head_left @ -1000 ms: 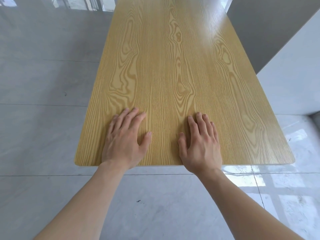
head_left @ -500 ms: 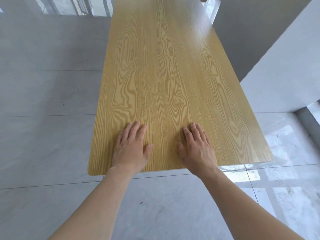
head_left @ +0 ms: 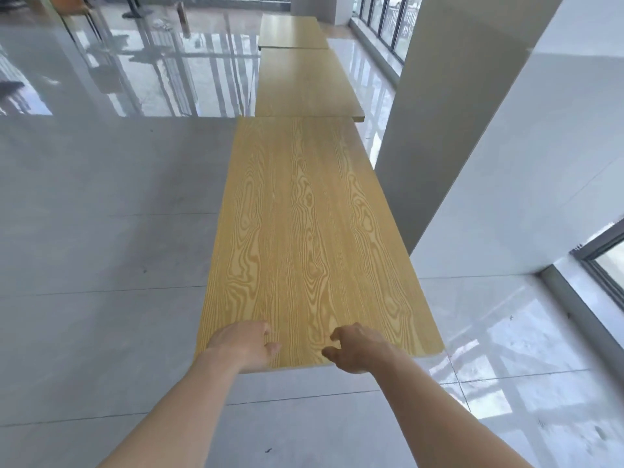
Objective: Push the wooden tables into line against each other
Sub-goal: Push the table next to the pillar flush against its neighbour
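A long wooden table (head_left: 304, 231) with strong yellow grain stretches away from me. My left hand (head_left: 243, 346) rests on its near end, palm down with the fingers curled. My right hand (head_left: 358, 347) is beside it at the near edge, fingers bent and lifted a little; neither hand holds anything. The table's far end meets a second wooden table (head_left: 304, 86), which sits slightly further right, so the edges are offset. A third wooden table (head_left: 290, 30) stands beyond that one, end to end.
A white pillar (head_left: 449, 113) and white wall (head_left: 540, 163) stand close along the tables' right side. Glossy grey floor tiles (head_left: 101, 231) spread to the left. Windows (head_left: 385, 18) line the far right, and chair legs (head_left: 84, 15) show at the far left.
My view has lifted, showing the two tables beyond. The near table has slid away until its far end meets the second one. Both hands went from flat to curled at the near edge.
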Tool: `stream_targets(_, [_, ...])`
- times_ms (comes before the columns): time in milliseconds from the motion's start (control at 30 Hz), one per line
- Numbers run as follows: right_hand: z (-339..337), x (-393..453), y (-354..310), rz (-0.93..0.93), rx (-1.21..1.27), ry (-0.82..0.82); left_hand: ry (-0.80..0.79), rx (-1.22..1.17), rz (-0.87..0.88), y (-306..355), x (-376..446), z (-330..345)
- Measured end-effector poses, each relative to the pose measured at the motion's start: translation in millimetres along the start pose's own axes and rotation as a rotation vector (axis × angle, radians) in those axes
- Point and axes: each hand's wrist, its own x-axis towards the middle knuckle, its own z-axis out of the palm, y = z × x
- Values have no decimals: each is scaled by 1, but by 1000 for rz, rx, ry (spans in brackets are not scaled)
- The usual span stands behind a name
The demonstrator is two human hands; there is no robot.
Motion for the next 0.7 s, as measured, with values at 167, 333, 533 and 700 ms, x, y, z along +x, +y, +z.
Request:
stream_targets(167, [-34,-32,-16,-107,-1,35,46,-74,-65,-5,-45,-30])
stream_targets(333, [-60,-32,-57,-177,-55,49,47,-109,-128,-45,-66,-54])
stream_targets(533, [-82,-2,-144,-228,-132,47,129,-174,-171,-131,-66,-74])
stream_targets(700, [-90,32,-259,-306,-196,62,161,-208,-244,-239,-67,-93])
